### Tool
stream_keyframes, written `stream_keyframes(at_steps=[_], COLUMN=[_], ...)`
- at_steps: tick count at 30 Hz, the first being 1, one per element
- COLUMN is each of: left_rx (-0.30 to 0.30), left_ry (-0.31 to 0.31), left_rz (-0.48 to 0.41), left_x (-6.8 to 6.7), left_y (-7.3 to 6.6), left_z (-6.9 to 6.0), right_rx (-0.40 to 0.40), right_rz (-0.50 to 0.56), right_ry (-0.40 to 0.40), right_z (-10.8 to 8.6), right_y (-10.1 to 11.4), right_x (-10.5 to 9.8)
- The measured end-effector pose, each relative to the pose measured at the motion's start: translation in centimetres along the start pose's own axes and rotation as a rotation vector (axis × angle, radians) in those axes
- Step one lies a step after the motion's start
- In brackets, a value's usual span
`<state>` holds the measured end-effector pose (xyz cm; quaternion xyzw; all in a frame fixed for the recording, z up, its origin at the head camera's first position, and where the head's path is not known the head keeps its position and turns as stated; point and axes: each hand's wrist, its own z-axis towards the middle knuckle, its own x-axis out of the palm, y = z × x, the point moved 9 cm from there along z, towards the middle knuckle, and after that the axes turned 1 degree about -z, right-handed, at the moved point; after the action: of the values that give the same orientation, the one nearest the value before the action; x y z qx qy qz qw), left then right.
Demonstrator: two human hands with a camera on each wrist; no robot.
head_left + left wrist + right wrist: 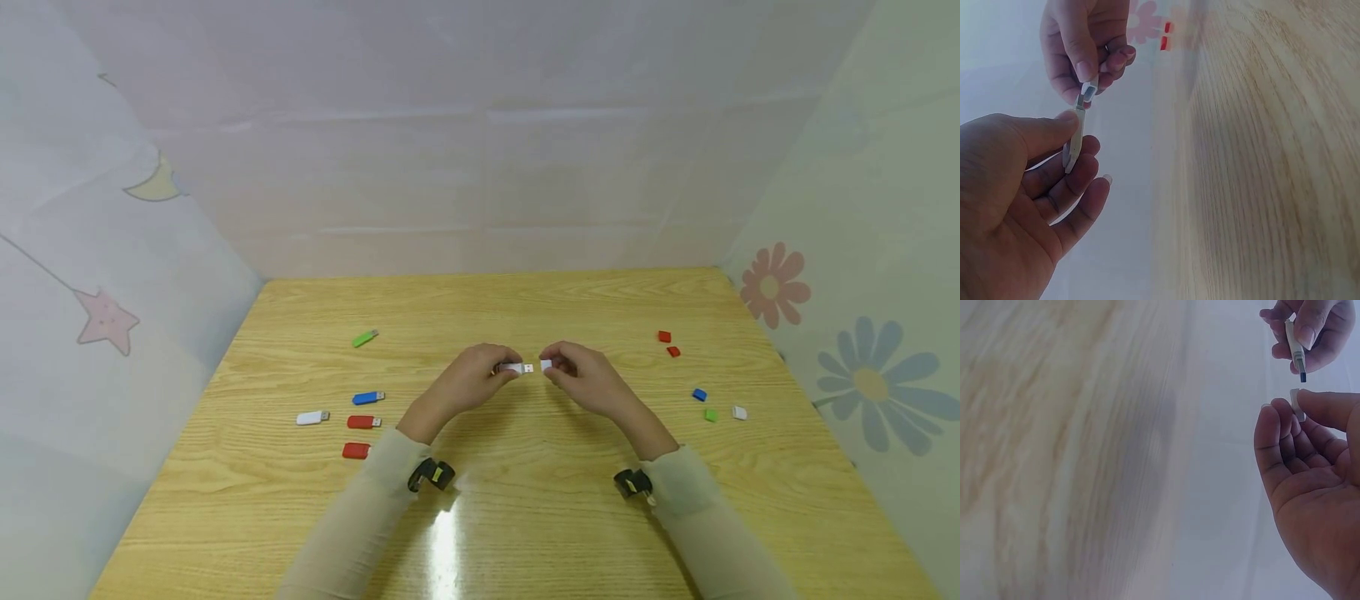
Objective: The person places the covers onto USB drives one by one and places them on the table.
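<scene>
Wood grain streaks the table (525, 533) between pale printed walls (870, 225) in head view; midway between its side edges, the left hand (472, 375) pinches a white USB stick (512, 367), the right hand (588, 381) a boxy cap (546, 364). Left wrist view shows the cap's hollow mouth (1089, 92); right wrist view, the metal plug (1302, 374) apart from it.

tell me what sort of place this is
Likely a small screened-off tabletop booth, perhaps for recording: a wood-grain table, pale walls creased like cloth on three sides, and black devices worn at both wrists.
</scene>
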<state>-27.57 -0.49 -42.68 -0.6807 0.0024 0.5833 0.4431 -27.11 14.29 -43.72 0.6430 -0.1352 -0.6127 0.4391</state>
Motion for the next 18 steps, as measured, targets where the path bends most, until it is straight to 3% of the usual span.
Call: stream_keyframes(at_steps=[18], left_rx=[0.023], left_ry=[-0.012], left_rz=[0.021], left_x=[0.2], left_y=[-0.59], left_z=[0.32], right_rx=[-0.008], right_rz=[0.03], right_ry=[0.006], right_z=[-0.19], right_y=[0.29], right_x=[0.24])
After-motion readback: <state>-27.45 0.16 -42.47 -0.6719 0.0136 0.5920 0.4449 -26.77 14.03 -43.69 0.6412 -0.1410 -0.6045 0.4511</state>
